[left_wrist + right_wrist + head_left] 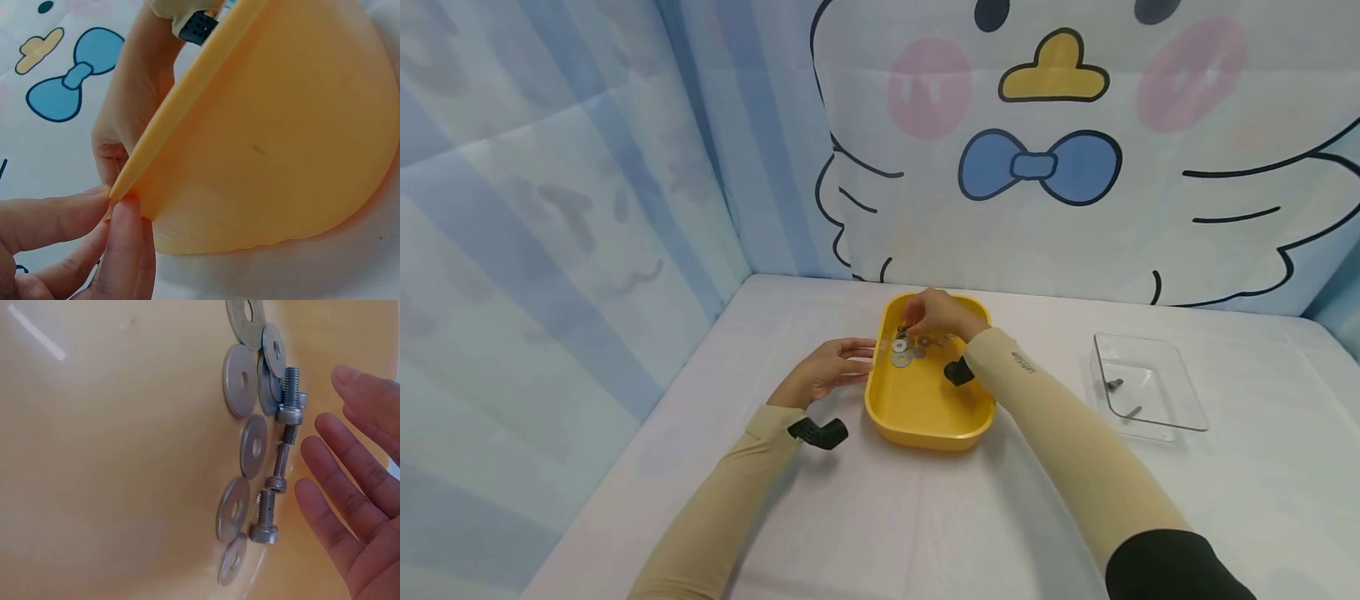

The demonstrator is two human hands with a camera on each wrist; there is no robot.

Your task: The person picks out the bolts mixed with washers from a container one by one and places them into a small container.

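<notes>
A yellow tray (928, 404) sits on the white cloth with several flat washers (900, 359) and socket-head screws (265, 515) toward its far end. My left hand (833, 367) is at the tray's left side; in the left wrist view its fingertips pinch the rim, some against the outer wall. Inside the tray, my right hand (942, 315) reaches over the screws. The right wrist view shows its fingers (344, 494) spread and slightly bent beside the screws, with nothing held. The screws lie in a rough row along the line of washers (240, 381).
On the right of the table stands a clear plastic box (1150, 400) with a couple of small metal screws (1115, 384) in it. A printed curtain (1037, 242) hangs behind the table, and another cloth wall (587, 250) rises on the left.
</notes>
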